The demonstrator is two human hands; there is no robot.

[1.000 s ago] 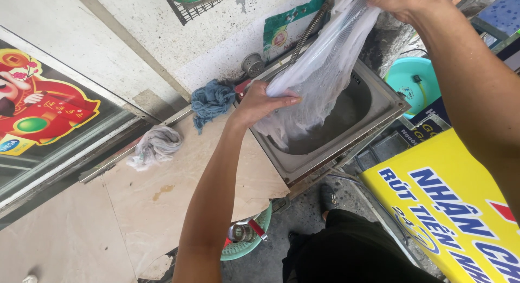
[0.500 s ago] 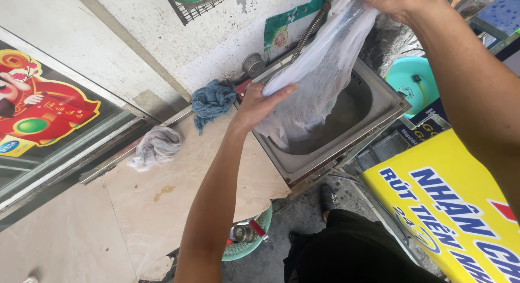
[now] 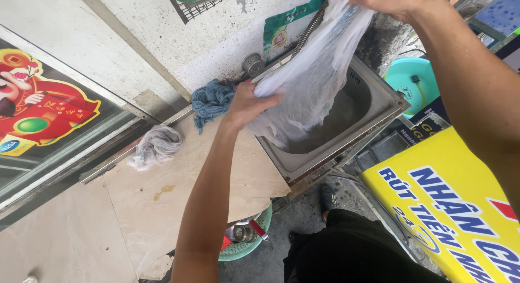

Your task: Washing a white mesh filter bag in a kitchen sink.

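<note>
My left hand (image 3: 246, 101) grips the lower left edge of a thin, see-through white plastic bag (image 3: 314, 82). My right hand (image 3: 395, 0) holds the bag's top, high at the upper right. The bag hangs stretched between both hands over a steel sink (image 3: 379, 118); its bottom droops into the basin. A metal hose (image 3: 307, 29) runs behind the bag along the wall.
A blue rag (image 3: 211, 99) lies at the wall left of the sink. A grey-white rag (image 3: 157, 145) rests on the beige counter (image 3: 162, 202). A green basket (image 3: 246, 242) stands under the counter, a yellow sign (image 3: 449, 207) at the right, a teal basin (image 3: 409, 80) beyond the sink.
My left hand has slid a little up and right along the bag's edge. The bag is pulled slightly higher and tighter.
</note>
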